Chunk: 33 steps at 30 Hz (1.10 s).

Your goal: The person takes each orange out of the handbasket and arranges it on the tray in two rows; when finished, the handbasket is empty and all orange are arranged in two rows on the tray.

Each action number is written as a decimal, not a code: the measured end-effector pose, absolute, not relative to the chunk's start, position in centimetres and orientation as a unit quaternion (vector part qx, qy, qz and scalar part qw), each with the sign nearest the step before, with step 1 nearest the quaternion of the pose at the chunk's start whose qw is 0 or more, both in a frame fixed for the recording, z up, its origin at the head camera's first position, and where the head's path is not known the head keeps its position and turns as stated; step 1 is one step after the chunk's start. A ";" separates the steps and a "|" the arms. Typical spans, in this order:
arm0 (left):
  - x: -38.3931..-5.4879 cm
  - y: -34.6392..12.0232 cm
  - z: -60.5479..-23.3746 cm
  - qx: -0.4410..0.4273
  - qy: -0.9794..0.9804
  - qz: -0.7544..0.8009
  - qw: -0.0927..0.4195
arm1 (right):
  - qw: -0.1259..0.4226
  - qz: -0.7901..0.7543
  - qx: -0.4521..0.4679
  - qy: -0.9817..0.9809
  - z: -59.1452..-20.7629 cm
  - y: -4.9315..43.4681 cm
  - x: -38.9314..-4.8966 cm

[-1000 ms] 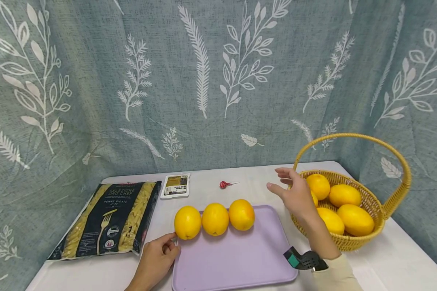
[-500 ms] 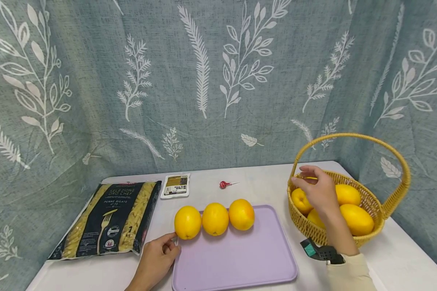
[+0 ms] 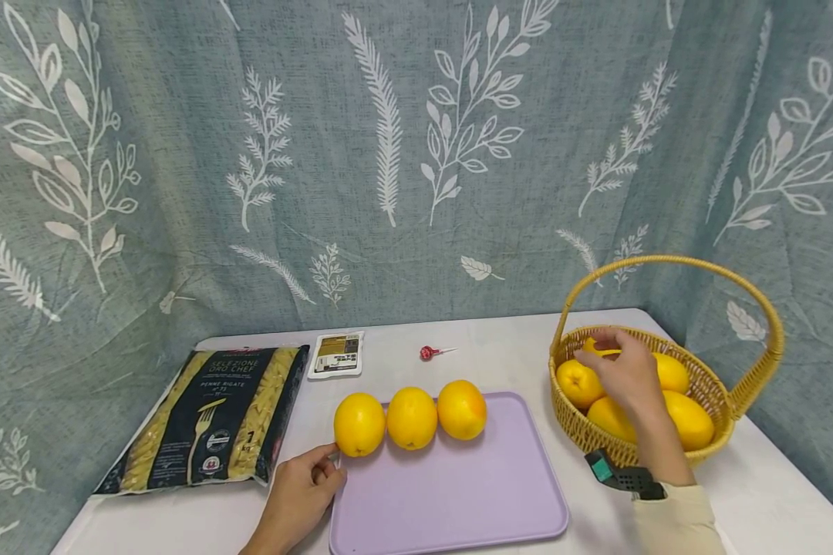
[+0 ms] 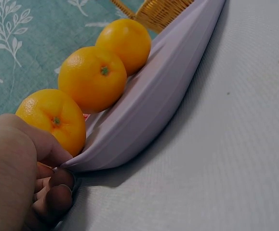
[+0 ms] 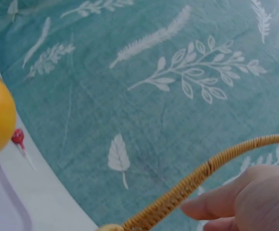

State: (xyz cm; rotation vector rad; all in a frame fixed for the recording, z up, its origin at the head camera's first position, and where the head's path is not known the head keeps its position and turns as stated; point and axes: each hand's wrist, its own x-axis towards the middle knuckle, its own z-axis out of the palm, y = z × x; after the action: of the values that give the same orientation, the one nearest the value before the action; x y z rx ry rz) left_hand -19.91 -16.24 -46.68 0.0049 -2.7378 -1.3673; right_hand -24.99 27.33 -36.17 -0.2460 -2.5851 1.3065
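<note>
currently the right hand (image 3: 628, 378), the nearer to the basket (image 3: 571, 420), bends parted fingers over an orange (image 3: 591, 345) just beneath, its hold impossible to tell, while the left hand (image 3: 298, 493) pinches the tray (image 3: 447, 497), whose three oranges (image 3: 412, 418) line up rightward from it.

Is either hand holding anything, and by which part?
The left hand pinches the tray by its left rim. The right hand is at the fruit in the basket; whether it grips any cannot be told.
</note>
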 end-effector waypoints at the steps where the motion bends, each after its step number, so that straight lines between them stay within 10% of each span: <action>1: -19.9 -16.2 -46.7 0.002 -0.894 -0.447 0.040 | 0.107 0.437 -0.086 -0.889 -36.2 27.5 -25.0; 15: -20.0 -16.3 -46.8 0.006 -0.894 -0.447 0.039 | -0.034 0.356 -0.102 -0.928 -37.4 28.8 -25.7; 33: -20.0 -16.3 -46.9 0.002 -0.894 -0.446 0.040 | -0.073 0.304 -0.080 -0.947 -38.6 29.4 -26.3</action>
State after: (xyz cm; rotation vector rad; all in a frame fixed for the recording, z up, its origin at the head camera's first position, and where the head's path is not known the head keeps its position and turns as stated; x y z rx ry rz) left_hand -19.95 -16.34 -46.87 0.0047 -2.7404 -1.3653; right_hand -26.31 29.43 -38.63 -0.2631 -3.1193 1.0019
